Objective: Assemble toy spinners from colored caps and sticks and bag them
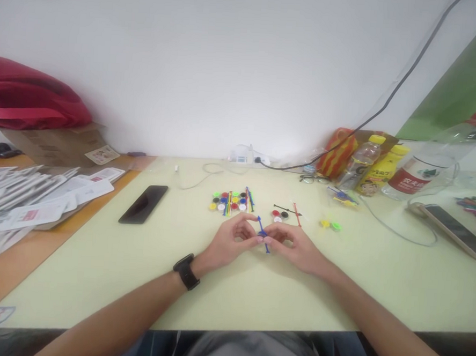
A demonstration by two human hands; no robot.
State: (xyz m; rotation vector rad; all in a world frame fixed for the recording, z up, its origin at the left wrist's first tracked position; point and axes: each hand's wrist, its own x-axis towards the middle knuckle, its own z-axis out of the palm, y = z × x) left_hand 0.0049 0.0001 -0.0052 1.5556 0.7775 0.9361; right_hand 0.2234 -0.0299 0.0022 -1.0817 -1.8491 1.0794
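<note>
Over the middle of the table, my left hand (233, 239) and my right hand (300, 248) meet at their fingertips, both closed in a pinch. Between them is a blue plastic arrow spinner (267, 247), its pointed end away from me and its tail towards me. A small blue round part at its centre is mostly covered by fingers. Just beyond my hands lie a few red, black and white discs (275, 213), a black arrow (287, 209) and a red arrow (296, 214). Farther left, coloured discs (221, 200) sit in rows beside bundled arrows (250, 199).
A black phone (143, 204) lies left, near white packets (31, 197) and a cardboard box (54, 142). Yellow and green pieces (330, 225), glasses (315, 179), bottles (379, 170), a large water bottle (417, 175) and another phone (456, 229) are right. A cable (387, 104) crosses the wall.
</note>
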